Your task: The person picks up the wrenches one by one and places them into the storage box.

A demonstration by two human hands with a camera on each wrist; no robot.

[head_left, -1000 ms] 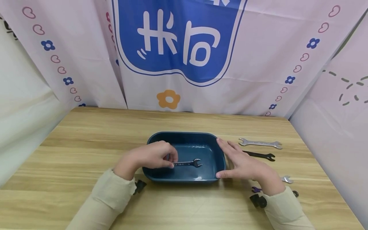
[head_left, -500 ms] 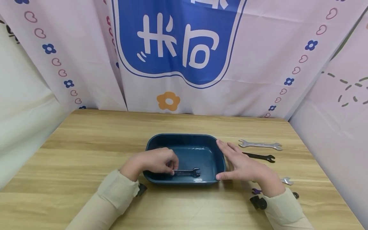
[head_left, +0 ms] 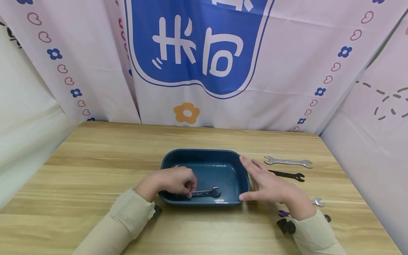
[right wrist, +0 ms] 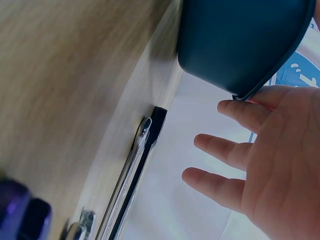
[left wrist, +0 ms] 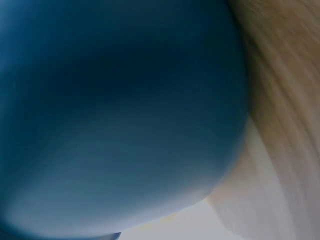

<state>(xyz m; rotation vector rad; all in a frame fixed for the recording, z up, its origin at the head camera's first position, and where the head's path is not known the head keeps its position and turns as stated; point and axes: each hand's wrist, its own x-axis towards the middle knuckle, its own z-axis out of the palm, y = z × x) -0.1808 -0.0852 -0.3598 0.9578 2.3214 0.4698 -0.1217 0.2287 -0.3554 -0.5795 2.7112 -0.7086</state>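
A dark blue rectangular bin [head_left: 204,203] stands on the wooden table. Inside its near left part, my left hand [head_left: 176,181] pinches one end of a shiny open-end wrench [head_left: 207,193] low over the bin's floor; whether the wrench touches the floor I cannot tell. My right hand [head_left: 271,184] lies against the bin's right rim with its fingers spread and fairly straight. In the right wrist view, fingertips [right wrist: 235,107] touch the bin's rim [right wrist: 240,97]. The left wrist view is filled by the bin's blurred outer wall [left wrist: 125,125]; the left hand does not show there.
Right of the bin lie a silver double-ended wrench [head_left: 288,162] and a black wrench [head_left: 288,174]. Nearer, partly hidden by the right arm, are another silver wrench [head_left: 318,202] and a small purple one [head_left: 283,213]. A printed cloth [head_left: 159,102] hangs behind the table [head_left: 105,159].
My left hand has lowered the wrench toward the near side of the bin, and the wrench has tilted slightly. My right hand has stayed at the rim. The head view has shifted slightly.
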